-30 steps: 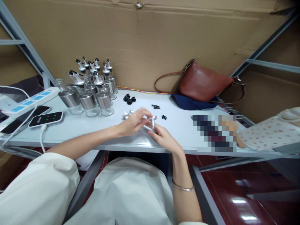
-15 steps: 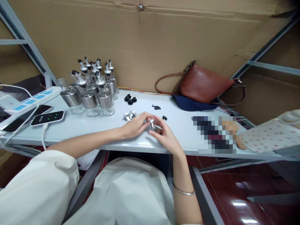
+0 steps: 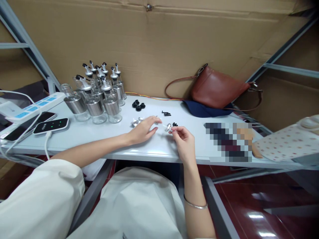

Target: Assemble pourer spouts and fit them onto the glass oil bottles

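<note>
Silver spout part [image 3: 168,127] pinched in fingertips of right hand [image 3: 184,141], over the tabletop [image 3: 159,149], near small black pieces [image 3: 175,124]. Left hand [image 3: 142,132] has thumb and fingers apart beside the part's pale end; can't tell if touching. More silver parts [image 3: 135,122] behind left hand, black caps [image 3: 138,108] farther back, bottles [image 3: 112,107] at left.

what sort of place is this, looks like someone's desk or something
Probably a makeshift workbench in a workshop: glass bottles stand grouped on a white table, small black parts lie clustered nearby, and plain cardboard backs it all. I can't tell whether it's a factory.
</note>
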`<act>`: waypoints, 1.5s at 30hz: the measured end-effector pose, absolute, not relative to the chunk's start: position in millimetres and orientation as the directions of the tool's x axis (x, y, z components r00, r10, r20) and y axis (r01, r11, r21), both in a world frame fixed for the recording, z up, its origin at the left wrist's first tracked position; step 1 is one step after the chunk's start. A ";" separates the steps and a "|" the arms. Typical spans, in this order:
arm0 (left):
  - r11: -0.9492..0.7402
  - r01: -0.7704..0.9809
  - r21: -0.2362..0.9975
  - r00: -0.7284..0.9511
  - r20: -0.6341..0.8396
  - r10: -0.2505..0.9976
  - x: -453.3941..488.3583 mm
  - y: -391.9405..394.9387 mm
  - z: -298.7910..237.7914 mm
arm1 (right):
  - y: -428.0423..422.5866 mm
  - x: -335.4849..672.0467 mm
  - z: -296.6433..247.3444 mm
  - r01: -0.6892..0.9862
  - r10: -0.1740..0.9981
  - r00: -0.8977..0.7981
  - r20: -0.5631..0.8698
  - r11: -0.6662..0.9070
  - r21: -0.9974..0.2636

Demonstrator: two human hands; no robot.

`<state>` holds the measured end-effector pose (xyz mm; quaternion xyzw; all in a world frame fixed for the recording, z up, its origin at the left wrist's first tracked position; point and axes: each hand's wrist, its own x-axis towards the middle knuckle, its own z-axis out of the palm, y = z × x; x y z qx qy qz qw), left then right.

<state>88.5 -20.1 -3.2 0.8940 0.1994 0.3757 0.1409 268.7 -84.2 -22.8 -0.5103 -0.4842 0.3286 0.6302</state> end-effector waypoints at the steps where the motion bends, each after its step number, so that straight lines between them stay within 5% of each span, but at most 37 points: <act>1: -0.892 0.321 0.319 0.644 0.617 0.452 87.6 -17.2 -1.5 | -84.3 269.0 -22.8 0.078 0.901 0.335 0.275 0.264 -0.961; 5: -0.846 0.519 0.124 0.702 0.503 0.505 87.6 -3.0 3.7 | -83.9 268.9 -22.6 0.092 0.909 0.318 0.271 0.255 -0.963; 11: -0.837 0.546 -0.030 0.791 0.348 0.503 92.5 -3.9 5.6 | -83.0 267.9 -22.4 0.087 0.916 0.288 0.279 0.265 -0.960; 19: -0.789 0.610 -0.070 0.745 0.388 0.542 80.3 -5.2 7.8 | -83.9 266.7 -21.6 0.011 0.917 0.299 0.265 0.275 -0.961; 22: -0.836 0.548 -0.015 0.740 0.475 0.476 79.4 -5.7 7.7 | -83.2 266.6 -22.3 -0.025 0.917 0.297 0.265 0.285 -0.958; 27: -0.973 0.194 0.122 0.836 0.499 0.229 89.9 -23.2 2.7 | -84.2 267.2 -23.0 -0.055 0.937 0.240 0.255 0.276 -0.960; 45: -0.945 0.144 0.295 0.881 0.396 0.258 96.4 -30.7 -5.5 | -88.2 264.2 -15.1 0.064 0.947 0.199 0.251 0.243 -0.968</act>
